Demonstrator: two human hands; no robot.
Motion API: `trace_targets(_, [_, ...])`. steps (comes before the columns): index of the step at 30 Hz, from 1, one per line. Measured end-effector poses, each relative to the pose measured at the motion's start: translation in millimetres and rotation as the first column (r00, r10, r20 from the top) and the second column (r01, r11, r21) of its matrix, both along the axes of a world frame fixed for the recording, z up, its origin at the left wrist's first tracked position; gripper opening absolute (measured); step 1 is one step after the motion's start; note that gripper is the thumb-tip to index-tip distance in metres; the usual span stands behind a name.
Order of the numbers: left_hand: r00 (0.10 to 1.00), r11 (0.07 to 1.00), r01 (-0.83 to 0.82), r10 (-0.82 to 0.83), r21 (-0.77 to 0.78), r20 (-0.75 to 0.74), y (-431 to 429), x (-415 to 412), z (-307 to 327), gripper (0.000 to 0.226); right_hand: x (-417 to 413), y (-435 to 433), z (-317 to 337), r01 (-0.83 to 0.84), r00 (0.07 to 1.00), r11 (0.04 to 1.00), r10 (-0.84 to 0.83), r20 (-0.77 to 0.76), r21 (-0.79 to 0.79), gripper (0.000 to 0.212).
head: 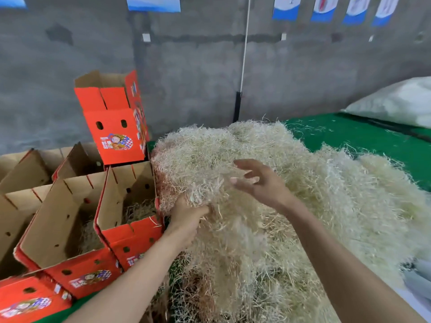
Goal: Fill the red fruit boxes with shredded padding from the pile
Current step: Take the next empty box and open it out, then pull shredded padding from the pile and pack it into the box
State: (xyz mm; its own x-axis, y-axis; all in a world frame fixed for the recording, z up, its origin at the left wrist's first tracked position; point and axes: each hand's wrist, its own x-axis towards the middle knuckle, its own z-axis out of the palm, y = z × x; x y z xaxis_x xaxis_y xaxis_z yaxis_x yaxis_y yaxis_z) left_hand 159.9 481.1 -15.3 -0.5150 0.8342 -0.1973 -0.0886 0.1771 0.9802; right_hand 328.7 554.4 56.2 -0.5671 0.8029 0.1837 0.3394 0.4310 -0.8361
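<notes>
A big pile of pale shredded padding [291,183] lies on a green table top. My left hand [186,216] grips a clump of padding at the pile's left edge, right beside an open red fruit box [130,231] that has some padding in its bottom. My right hand [258,180] hovers over the upper part of the same clump with its fingers spread and loosely bent, holding nothing. A second open red box [70,269] stands left of the first, with padding inside.
One more red box [116,127] stands upright on top of the others at the back. Further open boxes [21,178] fill the left side. A white sack [396,101] lies at the far right on the green surface [363,134]. A grey wall is behind.
</notes>
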Motion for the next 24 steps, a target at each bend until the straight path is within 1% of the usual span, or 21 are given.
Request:
trace_targets(1, [1.000,1.000,0.024,-0.024,-0.002,0.010,-2.2,0.6,-0.1,0.094,5.2,5.0,1.1,-0.045,0.999,0.996,0.043,-0.023,-0.080,0.074])
trace_targets(3, [1.000,1.000,0.011,-0.011,0.016,0.015,-5.5,0.7,-3.4,0.092,12.7,13.0,2.6,-0.122,0.989,0.976,0.104,-0.108,-0.181,0.078])
trace_targets(4, [0.999,0.999,-0.023,0.021,0.045,0.038,-7.4,0.0,-4.3,0.084,14.3,19.0,2.2,-0.068,0.990,0.984,0.046,-0.131,-0.166,0.080])
trace_targets(5, [0.996,0.996,-0.058,0.053,0.074,0.066,-10.5,0.1,-3.7,0.070,14.7,27.5,1.3,0.083,0.990,0.992,-0.093,-0.108,-0.096,0.083])
trace_targets(6, [0.992,0.993,-0.088,0.080,0.078,0.098,-13.4,-0.2,-3.9,0.055,14.8,35.9,-0.3,0.269,0.963,0.963,-0.269,-0.018,0.020,0.091])
trace_targets(7, [0.987,0.993,-0.100,0.090,0.069,0.134,-16.2,-0.5,-4.0,0.044,14.4,41.8,-1.6,0.369,0.918,0.922,-0.381,0.108,0.115,0.101])
trace_targets(8, [0.980,0.994,-0.094,0.082,0.062,0.183,-16.8,-2.9,-5.3,0.037,13.6,45.2,-4.6,0.367,0.895,0.924,-0.383,0.230,0.111,0.111])
trace_targets(9, [0.969,0.994,-0.089,0.070,0.068,0.239,-17.2,-3.6,-6.0,0.035,12.1,45.0,-8.8,0.304,0.900,0.953,-0.288,0.327,0.002,0.114])
trace_targets(10, [0.957,0.993,-0.085,0.060,0.076,0.284,-17.0,-3.5,-6.4,0.035,10.7,42.0,-14.6,0.220,0.907,0.966,-0.152,0.393,-0.133,0.109])
trace_targets(11, [0.952,0.994,-0.069,0.042,0.079,0.302,-18.0,-1.8,-4.3,0.036,8.1,36.5,-20.8,0.140,0.908,0.961,-0.029,0.417,-0.238,0.095])
trace_targets(12, [0.957,0.997,-0.024,0.002,0.072,0.290,-20.2,1.3,-0.2,0.037,5.0,32.2,-26.9,0.084,0.917,0.952,0.041,0.397,-0.293,0.076])
trace_targets(13, [0.965,0.998,0.035,-0.047,0.048,0.259,-22.8,2.2,2.1,0.040,1.2,29.8,-30.7,0.062,0.947,0.953,0.037,0.318,-0.297,0.059])
trace_targets(14, [0.963,0.994,0.103,-0.105,0.020,0.248,-24.2,1.1,2.9,0.046,-2.8,28.8,-29.2,0.076,0.979,0.958,-0.019,0.204,-0.276,0.049])
trace_targets(16, [0.931,0.977,0.214,-0.206,0.006,0.301,-28.8,-8.1,2.5,0.040,-9.3,31.5,-16.9,0.147,0.988,0.960,-0.154,-0.011,-0.237,0.057])
trace_targets(17, [0.904,0.971,0.234,-0.234,0.045,0.357,-31.2,-14.7,4.1,0.033,-10.6,31.9,-7.3,0.168,0.980,0.963,-0.186,-0.068,-0.208,0.066])
trace_targets(18, [0.871,0.972,0.214,-0.234,0.095,0.432,-32.3,-21.7,4.8,0.043,-12.0,30.8,1.3,0.177,0.974,0.970,-0.197,-0.115,-0.169,0.068])
trace_targets(19, [0.840,0.975,0.176,-0.219,0.133,0.497,-32.7,-28.1,5.2,0.069,-14.1,28.3,7.9,0.168,0.970,0.977,-0.187,-0.154,-0.130,0.065])
trace_targets(20, [0.837,0.977,0.152,-0.206,0.147,0.507,-30.1,-33.7,4.3,0.101,-17.5,23.4,13.2,0.137,0.970,0.984,-0.156,-0.187,-0.114,0.058])
trace_targets(21, [0.872,0.974,0.174,-0.222,0.147,0.437,-27.8,-34.7,5.0,0.129,-22.4,15.8,17.7,0.100,0.970,0.987,-0.126,-0.210,-0.128,0.052])
trace_targets(22, [0.897,0.959,0.238,-0.277,0.152,0.345,-25.5,-30.2,7.2,0.143,-29.4,8.6,18.8,0.061,0.971,0.985,-0.096,-0.217,-0.164,0.051])
trace_targets(24, [0.905,0.934,0.341,-0.356,0.104,0.231,-21.3,-17.4,9.9,0.146,-46.8,-5.7,14.1,-0.041,0.977,0.956,-0.022,-0.210,-0.291,0.063])
